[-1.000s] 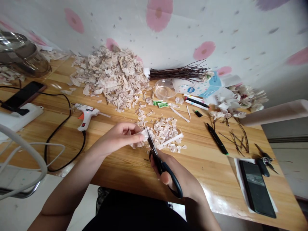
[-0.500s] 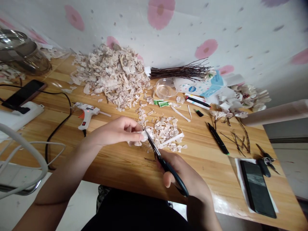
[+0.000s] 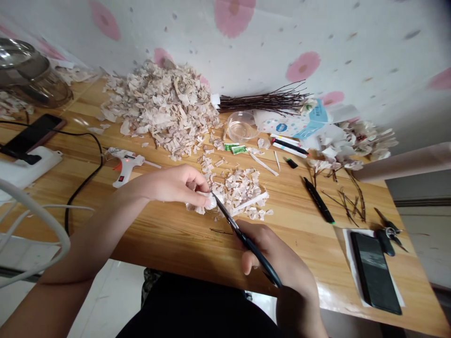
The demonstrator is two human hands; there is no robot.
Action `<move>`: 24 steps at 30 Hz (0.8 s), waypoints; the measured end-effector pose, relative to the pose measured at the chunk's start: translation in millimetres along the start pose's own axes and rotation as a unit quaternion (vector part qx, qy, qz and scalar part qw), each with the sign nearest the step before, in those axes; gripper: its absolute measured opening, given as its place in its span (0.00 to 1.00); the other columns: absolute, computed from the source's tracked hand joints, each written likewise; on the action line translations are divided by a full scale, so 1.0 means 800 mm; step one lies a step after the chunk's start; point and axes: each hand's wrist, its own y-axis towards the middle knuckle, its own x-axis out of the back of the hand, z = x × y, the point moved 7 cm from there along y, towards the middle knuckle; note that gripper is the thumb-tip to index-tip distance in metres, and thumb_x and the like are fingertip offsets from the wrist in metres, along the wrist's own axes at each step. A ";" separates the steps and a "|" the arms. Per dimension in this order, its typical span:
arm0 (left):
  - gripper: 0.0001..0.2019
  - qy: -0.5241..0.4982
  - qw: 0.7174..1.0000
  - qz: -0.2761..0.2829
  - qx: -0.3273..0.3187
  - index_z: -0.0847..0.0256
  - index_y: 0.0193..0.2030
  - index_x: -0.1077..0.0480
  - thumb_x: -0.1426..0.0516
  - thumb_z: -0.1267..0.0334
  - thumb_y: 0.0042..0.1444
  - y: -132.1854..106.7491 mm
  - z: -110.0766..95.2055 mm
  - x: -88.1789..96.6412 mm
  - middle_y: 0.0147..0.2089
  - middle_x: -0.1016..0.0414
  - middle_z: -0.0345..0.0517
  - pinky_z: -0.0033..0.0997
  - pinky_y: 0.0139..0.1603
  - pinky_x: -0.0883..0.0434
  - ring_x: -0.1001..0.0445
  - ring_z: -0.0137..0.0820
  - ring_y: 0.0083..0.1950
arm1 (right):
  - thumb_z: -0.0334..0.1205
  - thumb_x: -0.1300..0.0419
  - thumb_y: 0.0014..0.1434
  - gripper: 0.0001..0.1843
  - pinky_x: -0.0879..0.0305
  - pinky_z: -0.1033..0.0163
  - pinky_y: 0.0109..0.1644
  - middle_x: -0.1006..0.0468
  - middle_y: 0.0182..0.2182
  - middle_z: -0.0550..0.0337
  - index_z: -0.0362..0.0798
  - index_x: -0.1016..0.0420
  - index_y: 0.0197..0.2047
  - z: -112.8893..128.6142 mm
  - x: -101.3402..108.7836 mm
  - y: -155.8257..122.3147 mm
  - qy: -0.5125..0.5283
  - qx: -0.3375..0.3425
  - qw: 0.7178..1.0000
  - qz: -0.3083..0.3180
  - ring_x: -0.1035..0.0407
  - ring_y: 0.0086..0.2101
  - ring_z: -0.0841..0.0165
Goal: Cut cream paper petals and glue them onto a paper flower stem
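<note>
The scissors (image 3: pixel 248 242) are now presenting themselves almost edge-on, with their tips meeting the rim of the pale scrap (image 3: pixel 211 202), and this turn of the wrist is probably setting the cut at a different angle; whether the blades are standing apart or together, I cannot tell. The left hand (image 3: pixel 176 185) is pinching the scrap between thumb and fingers, keeping it just above the table (image 3: pixel 197 256) and just left of the clippings (image 3: pixel 244 188). The right hand (image 3: pixel 282 260) is clasping the dark handles, its fingers curling round them and its thumb tip showing on the near side; how deep the fingers are sitting in the loops, I cannot tell. Compared with a second ago, the handles are reaching farther down to the right, the right hand is sitting a little farther from the left, and the loops are showing only as a narrow dark bar. The left forearm is also lying nearer the glue gun (image 3: pixel 127 164) and is now hiding the cord just below its handle. The scrap is keeping almost the same place, while the clippings and the heap (image 3: pixel 165 108) behind are looking much the same, so the work is still seemingly centring on this one piece
</note>
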 end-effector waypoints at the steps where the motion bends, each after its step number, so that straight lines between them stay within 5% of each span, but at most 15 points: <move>1: 0.09 0.005 1.000 0.007 0.003 0.60 0.27 0.25 0.38 0.56 0.51 0.001 -0.001 -0.001 0.24 0.24 0.37 0.23 0.27 0.38 0.30 0.25 0.25 | 0.63 0.38 0.54 0.27 0.49 0.67 0.29 0.39 0.23 0.69 0.49 0.42 0.27 -0.001 0.001 -0.001 0.000 -0.002 1.000 -0.001 0.46 0.27 0.71; 7: 0.10 0.018 1.000 0.007 0.000 0.60 0.29 0.25 0.38 0.55 0.51 0.006 -0.002 -0.005 0.26 0.23 0.39 0.24 0.29 0.37 0.29 0.27 0.27 | 0.64 0.42 0.57 0.27 0.49 0.66 0.26 0.38 0.20 0.67 0.48 0.39 0.26 -0.010 0.008 0.003 0.074 0.015 0.993 -0.090 0.44 0.23 0.72; 12: 0.10 -0.013 0.998 -0.043 -0.051 0.60 0.30 0.24 0.36 0.54 0.50 0.017 0.001 -0.020 0.27 0.22 0.40 0.25 0.29 0.37 0.28 0.29 0.28 | 0.56 0.36 0.55 0.20 0.40 0.65 0.25 0.31 0.18 0.66 0.47 0.31 0.32 -0.022 0.019 0.025 0.265 0.018 0.938 -0.223 0.36 0.19 0.71; 15: 0.11 -0.057 0.995 -0.058 -0.066 0.61 0.32 0.25 0.35 0.55 0.49 0.024 0.008 -0.032 0.28 0.22 0.41 0.25 0.30 0.36 0.28 0.30 0.30 | 0.53 0.31 0.49 0.20 0.37 0.66 0.25 0.30 0.19 0.67 0.46 0.29 0.37 -0.026 0.018 0.039 0.313 0.018 0.924 -0.220 0.35 0.19 0.71; 24: 0.16 -0.017 0.994 -0.070 -0.079 0.60 0.34 0.24 0.46 0.52 0.62 0.029 0.022 -0.051 0.34 0.21 0.41 0.27 0.39 0.34 0.25 0.33 0.37 | 0.48 0.35 0.55 0.15 0.40 0.68 0.25 0.32 0.17 0.66 0.45 0.31 0.30 -0.025 0.024 0.042 0.251 0.031 0.944 -0.214 0.38 0.19 0.73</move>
